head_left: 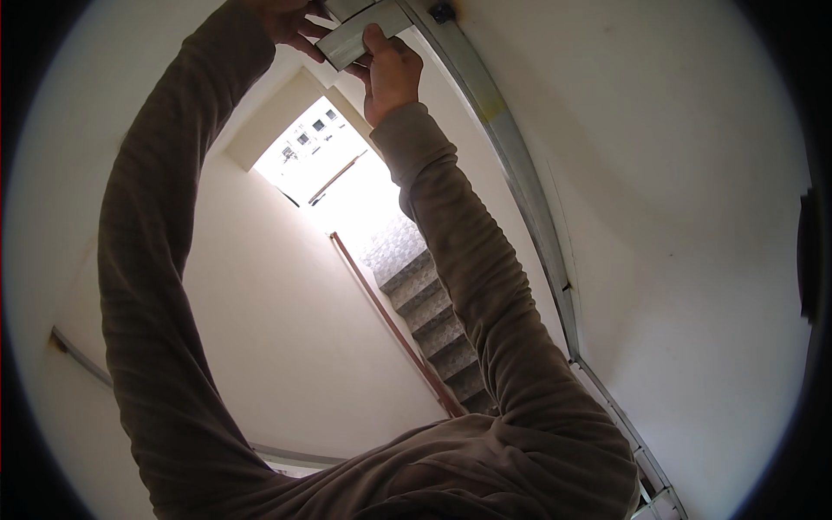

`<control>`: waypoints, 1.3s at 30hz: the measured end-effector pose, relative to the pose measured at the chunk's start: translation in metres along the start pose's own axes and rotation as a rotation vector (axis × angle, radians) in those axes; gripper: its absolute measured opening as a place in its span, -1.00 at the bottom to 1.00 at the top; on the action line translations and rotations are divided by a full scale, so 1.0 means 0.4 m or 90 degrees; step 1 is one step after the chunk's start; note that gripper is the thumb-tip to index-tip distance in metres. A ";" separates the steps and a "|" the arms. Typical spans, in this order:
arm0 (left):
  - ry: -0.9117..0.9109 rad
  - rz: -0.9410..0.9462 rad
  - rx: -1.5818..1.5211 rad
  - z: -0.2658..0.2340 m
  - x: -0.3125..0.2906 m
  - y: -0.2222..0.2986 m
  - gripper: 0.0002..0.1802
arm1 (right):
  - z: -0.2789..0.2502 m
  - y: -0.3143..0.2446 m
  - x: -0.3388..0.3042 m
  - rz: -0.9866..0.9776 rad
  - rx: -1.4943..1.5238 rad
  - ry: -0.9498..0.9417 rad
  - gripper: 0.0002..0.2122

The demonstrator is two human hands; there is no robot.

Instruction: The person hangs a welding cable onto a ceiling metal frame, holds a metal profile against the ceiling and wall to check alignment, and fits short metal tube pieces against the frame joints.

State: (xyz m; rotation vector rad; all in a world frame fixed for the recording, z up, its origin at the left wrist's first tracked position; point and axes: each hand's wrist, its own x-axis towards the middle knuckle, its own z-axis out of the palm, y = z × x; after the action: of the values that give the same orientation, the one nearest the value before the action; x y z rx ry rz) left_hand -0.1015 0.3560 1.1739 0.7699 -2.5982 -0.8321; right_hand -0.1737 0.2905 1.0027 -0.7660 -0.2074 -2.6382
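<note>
Both arms, in brown sleeves, reach up to the top of the head view. My right hand (394, 76) is closed on a short grey box-shaped channel piece (357, 42), its thumb flat on the near face and its fingers behind. At the left end of this piece is my left hand (290, 22), partly cut off by the upper edge. Its visible fingers are stretched and apart, their tips at or against the end of the piece. Where the piece meets the long grey channel strip (485, 100), I cannot tell whether they are joined.
The long strip runs down along the white wall (676, 173) on the right. Below my hands, stone-patterned stairs (433, 316) with a reddish-brown handrail (381, 303) lead toward a bright opening (325, 143). Another thin strip (82, 357) is on the left wall.
</note>
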 end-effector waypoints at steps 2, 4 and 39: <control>-0.002 0.000 -0.011 -0.003 0.005 -0.003 -0.21 | -0.002 -0.005 0.001 0.006 -0.001 -0.009 -0.67; -0.004 0.001 -0.021 -0.002 0.006 -0.003 -0.21 | -0.004 -0.007 0.001 0.015 0.003 -0.017 -0.67; -0.007 0.034 -0.027 -0.010 0.009 -0.009 -0.29 | -0.009 -0.018 0.001 0.008 -0.018 -0.039 -0.75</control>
State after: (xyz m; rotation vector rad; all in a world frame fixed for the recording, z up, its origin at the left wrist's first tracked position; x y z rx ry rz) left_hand -0.1013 0.3497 1.1755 0.6835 -2.5895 -0.8744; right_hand -0.1787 0.2962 0.9995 -0.8546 -0.1823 -2.6127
